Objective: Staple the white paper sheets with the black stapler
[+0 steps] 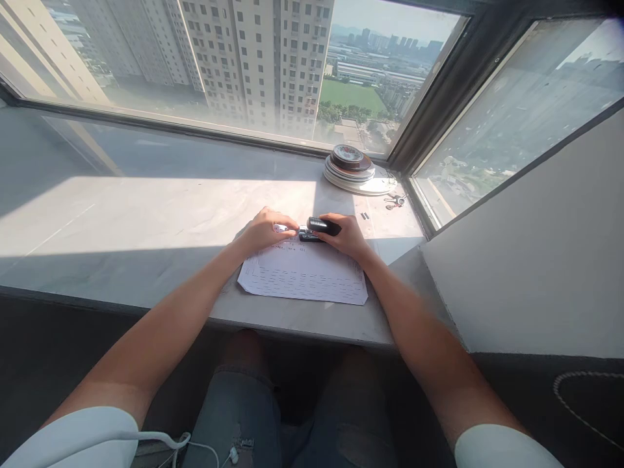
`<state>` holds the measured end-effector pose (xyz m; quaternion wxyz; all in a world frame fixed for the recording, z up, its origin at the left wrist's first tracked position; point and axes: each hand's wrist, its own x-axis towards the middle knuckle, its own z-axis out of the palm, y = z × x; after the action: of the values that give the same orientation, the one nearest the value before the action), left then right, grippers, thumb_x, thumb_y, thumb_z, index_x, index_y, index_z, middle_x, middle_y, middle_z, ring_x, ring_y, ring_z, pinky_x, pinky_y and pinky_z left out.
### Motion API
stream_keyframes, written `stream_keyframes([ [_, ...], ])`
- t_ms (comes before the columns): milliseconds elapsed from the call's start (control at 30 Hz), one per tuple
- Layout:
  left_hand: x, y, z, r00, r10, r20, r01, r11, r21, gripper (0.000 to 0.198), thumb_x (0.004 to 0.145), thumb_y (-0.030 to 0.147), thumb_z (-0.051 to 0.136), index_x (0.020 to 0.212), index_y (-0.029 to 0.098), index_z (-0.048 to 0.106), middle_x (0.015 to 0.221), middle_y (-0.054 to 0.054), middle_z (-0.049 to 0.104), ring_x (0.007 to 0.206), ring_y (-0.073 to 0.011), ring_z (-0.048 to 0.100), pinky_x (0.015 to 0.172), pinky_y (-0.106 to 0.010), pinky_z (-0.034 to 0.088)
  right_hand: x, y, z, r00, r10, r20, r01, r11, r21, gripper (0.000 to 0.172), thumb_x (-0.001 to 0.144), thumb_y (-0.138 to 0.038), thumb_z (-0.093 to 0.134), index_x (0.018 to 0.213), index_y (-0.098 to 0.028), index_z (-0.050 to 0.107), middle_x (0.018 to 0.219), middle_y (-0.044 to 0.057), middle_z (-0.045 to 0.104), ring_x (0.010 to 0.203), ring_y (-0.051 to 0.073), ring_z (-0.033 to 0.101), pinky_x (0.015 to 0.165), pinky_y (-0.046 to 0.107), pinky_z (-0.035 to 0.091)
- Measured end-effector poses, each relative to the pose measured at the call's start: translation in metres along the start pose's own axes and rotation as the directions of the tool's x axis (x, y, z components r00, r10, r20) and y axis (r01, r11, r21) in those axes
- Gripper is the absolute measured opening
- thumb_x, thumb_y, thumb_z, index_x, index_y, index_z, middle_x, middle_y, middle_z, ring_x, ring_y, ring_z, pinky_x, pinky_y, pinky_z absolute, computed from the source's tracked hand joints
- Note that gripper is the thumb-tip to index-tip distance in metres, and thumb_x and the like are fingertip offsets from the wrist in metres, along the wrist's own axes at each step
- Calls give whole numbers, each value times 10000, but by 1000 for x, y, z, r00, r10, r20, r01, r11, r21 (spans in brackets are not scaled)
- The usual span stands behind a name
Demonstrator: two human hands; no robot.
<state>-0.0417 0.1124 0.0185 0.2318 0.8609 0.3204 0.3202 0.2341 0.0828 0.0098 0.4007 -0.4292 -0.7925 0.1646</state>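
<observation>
A black stapler [324, 226] is in my right hand [347, 235], with the thumb and fingers wrapped round its rear part. Its dark base [309, 238] and a silvery part at its front show below the top arm. My left hand [268, 227] is closed at the stapler's front end, thumb and forefinger pinched together. A small whitish bit shows between those fingers, too small to name. Under both hands lie printed paper sheets [305, 276] with rows of dark text, flat on the pale stone sill [146, 214]. Their top edge is partly hidden by the hands and stapler.
A stack of plates and round lids [348, 170] stands in the far right corner by the window. Keys [397, 201] lie beside it. Small dark strips [365, 216] lie right of my right hand. A white wall [526, 260] bounds the right side.
</observation>
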Motion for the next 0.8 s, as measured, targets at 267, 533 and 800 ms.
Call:
stream_keyframes([
  [267, 1, -3, 2, 1000, -21, 9, 21, 1000, -2, 138, 901, 367, 706, 930, 316, 831, 1020, -13, 831, 1015, -231, 759, 979, -453, 555, -1, 3, 0, 1000, 0, -4, 0, 1000, 1, 302, 851, -434, 814, 1072, -232, 773, 1022, 63, 785, 905, 239, 719, 832, 410, 573],
  [533, 0, -8, -4, 998, -22, 61, 18, 997, 73, 139, 902, 361, 696, 844, 320, 816, 967, 6, 830, 928, -214, 749, 1085, -486, 473, 0, 1, 0, 1000, -1, 9, 1, 1000, 15, 276, 861, -426, 806, 1053, -230, 774, 988, 53, 778, 873, 223, 706, 805, 395, 568],
  [800, -7, -16, -19, 993, 0, 120, -6, 998, 56, 112, 889, 383, 728, 937, 353, 824, 984, -8, 828, 924, -218, 749, 1119, -482, 439, 0, -1, -2, 1000, -12, 14, 11, 999, 48, 278, 862, -428, 806, 1055, -230, 779, 995, 61, 781, 887, 232, 706, 817, 399, 565],
])
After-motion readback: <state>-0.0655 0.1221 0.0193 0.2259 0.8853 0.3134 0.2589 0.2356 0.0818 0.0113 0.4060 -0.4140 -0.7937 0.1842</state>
